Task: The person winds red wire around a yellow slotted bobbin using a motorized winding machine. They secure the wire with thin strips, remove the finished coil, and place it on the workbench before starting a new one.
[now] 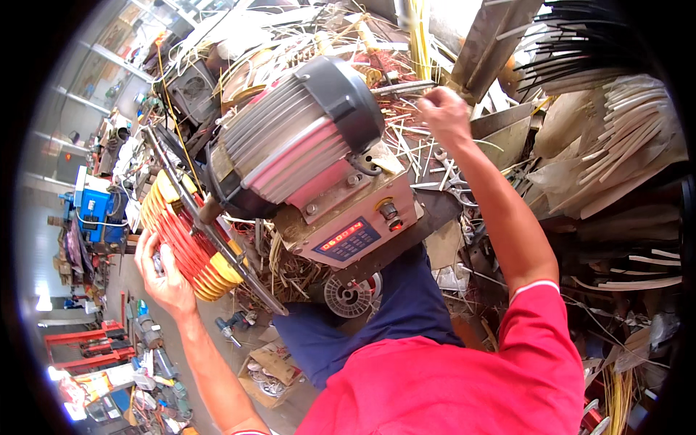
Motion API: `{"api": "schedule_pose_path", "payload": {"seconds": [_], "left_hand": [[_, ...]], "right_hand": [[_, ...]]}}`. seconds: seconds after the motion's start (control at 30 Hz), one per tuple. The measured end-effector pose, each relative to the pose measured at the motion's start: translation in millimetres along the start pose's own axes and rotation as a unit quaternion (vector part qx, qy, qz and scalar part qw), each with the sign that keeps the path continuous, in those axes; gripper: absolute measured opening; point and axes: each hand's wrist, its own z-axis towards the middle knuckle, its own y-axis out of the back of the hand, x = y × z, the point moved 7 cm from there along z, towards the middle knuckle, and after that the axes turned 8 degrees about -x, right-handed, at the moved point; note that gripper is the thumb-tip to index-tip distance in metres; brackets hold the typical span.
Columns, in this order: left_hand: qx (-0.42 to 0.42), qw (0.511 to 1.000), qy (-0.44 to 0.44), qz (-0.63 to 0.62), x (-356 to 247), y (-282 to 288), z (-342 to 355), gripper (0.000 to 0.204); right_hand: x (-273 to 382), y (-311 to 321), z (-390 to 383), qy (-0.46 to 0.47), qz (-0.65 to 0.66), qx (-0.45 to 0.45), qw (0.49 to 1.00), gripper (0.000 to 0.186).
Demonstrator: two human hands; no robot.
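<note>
One left grip [167,279] spread against ribbed red-yellow coil [176,235]; right grip [444,116] curled, contents unclear

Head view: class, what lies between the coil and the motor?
In the head view, a dark bar and a short shaft lie between the coil and the motor.

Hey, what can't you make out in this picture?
All in the head view:
Inside the right hand: hidden by its curled fingers.
Part of the red wire coil: behind the metal bar.
Labels on the keypad: too small to read.
Red shirt: cut off by the lower edge.
</note>
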Motion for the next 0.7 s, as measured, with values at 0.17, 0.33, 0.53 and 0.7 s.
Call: {"api": "schedule_pose_path", "payload": {"seconds": [0.17,0.33,0.53,0.7], "left_hand": [[-0.031,0.994,-0.073,-0.072,-52.6,15.7,-22.8,0.03],[0.125,0.969,-0.116,-0.178,-130.7,-4.5,-58.8,0.031],[0.2,0.943,-0.067,-0.256,-125.6,0.7,-88.0,0.021],[0.22,0.945,-0.075,-0.228,-91.7,33.9,-89.7,0.019]], "right_hand": [[72.9,75.2,-59.3,-0.069,0.403,-0.002,0.913,0.01],[171.3,61.1,-150.2,-0.047,0.508,0.135,0.849,0.003],[238.4,6.7,-235.6,0.095,0.467,0.266,0.838,0.016],[260.7,-20.7,-268.0,0.143,0.428,0.296,0.842,0.02]]}}
